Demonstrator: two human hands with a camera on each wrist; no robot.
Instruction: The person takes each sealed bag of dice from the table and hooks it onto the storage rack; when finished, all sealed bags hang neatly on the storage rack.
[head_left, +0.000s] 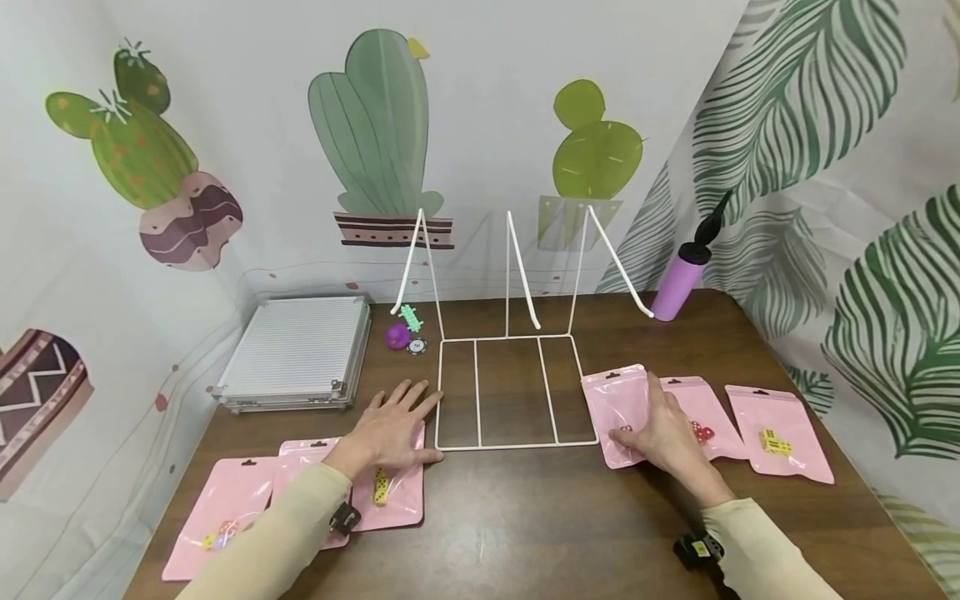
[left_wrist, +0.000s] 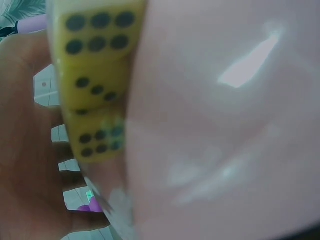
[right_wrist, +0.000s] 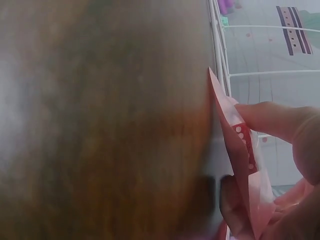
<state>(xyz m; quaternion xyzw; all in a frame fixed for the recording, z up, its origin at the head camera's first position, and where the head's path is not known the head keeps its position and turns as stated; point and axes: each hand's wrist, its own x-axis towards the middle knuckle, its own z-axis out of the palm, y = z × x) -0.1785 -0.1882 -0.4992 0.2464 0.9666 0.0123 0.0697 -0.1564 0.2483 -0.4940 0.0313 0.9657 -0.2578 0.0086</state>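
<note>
My left hand lies with fingers spread over the upper part of a pink zip pouch. Yellow dice show through that pouch's front in the left wrist view. On the other side, my right hand grips another pink pouch by its right edge. The thumb is on the front and a finger is behind, as the right wrist view shows. This pouch holds red dice and is tilted. Between the hands stands a white wire rack with three upright hooks.
More pink pouches with dice lie at the left and at the right. A silver case stands back left, beside a purple toy, a green toy and a poker chip. A purple pump stands back right.
</note>
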